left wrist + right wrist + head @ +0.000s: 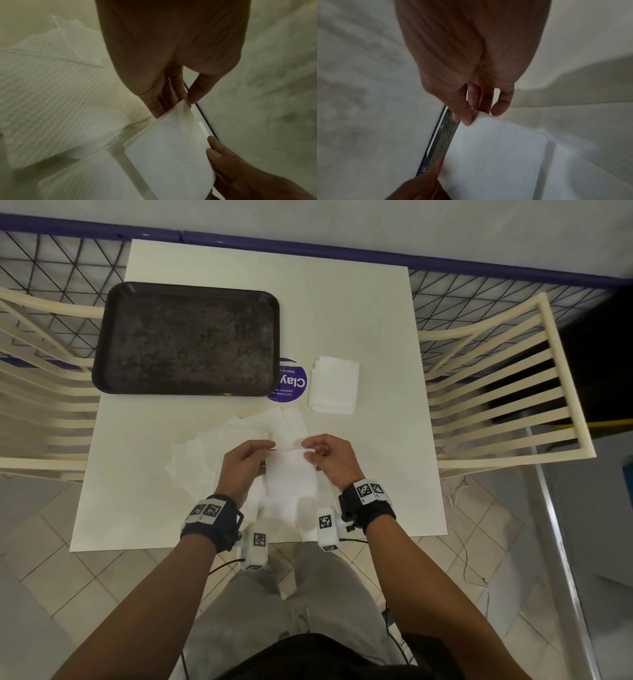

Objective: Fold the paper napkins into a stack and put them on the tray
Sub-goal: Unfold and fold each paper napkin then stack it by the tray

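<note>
Both hands are working one white embossed paper napkin (pixel 291 474) just above the near edge of the white square table (pixel 359 320). The left hand (pixel 245 462) is pinching its far left corner, the right hand (pixel 329 455) is pinching the far right corner, and the sheet is hanging between them, apparently mid-fold. A loose heap of unfolded white napkins (pixel 219 440) is lying under and left of the hands. A small stack of folded white napkins (pixel 334 385) is sitting right of a round purple sticker (pixel 293 383). The dark rectangular tray (pixel 186 340) is sitting far left, with nothing on it.

Risks: the thin paper looks likely to tear if the pinches pull apart; corners misaligning would give a crooked fold; a wrist dragging over the loose heap could scatter it or push sheets off the near edge.
</note>
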Demonstrator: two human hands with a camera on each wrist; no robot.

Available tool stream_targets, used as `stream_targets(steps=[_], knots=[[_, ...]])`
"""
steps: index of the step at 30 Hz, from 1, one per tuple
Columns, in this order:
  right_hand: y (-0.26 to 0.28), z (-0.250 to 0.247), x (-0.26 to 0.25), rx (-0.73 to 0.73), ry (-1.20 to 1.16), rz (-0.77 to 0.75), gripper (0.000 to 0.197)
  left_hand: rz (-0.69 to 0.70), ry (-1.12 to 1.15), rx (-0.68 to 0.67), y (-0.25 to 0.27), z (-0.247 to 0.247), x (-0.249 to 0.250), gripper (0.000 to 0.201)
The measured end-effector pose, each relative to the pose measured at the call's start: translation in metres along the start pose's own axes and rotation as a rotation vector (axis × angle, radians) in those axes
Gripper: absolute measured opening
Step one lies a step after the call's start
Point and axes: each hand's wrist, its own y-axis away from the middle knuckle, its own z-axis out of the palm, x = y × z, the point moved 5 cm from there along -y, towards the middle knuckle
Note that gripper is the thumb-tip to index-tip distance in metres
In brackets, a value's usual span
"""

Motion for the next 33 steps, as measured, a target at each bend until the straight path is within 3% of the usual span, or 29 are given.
stream_targets(steps=[2, 6, 12, 21, 30, 33], knots=[[-0.001, 0.001, -0.001, -0.003, -0.015, -0.009, 0.027, 0.008, -0.063, 0.027, -0.003, -0.003, -0.004, 0.012], [-0.001, 0.005, -0.001, 0.008, 0.016, -0.023, 0.024, 0.031, -0.206, 0.041, -0.006, -0.005, -0.006, 0.01], [0.001, 0.025, -0.018, -0.037, 0.322, -0.129, 0.013, 0.275, -0.531, 0.031, 0.008, 0.011, 0.018, 0.015], [0.0, 0.004, -0.016, 0.019, 0.215, -0.078, 0.005, 0.413, -0.482, 0.108, 0.013, 0.005, 0.026, 0.009], [0.001, 0.003, -0.017, 0.066, 0.098, -0.033, 0.005, 0.363, -0.471, 0.179, 0.008, 0.009, 0.021, 0.011], [0.005, 0.01, -0.013, -0.006, 0.051, 0.085, 0.024, 0.351, -0.459, 0.233, 0.005, 0.01, 0.025, 0.012]])
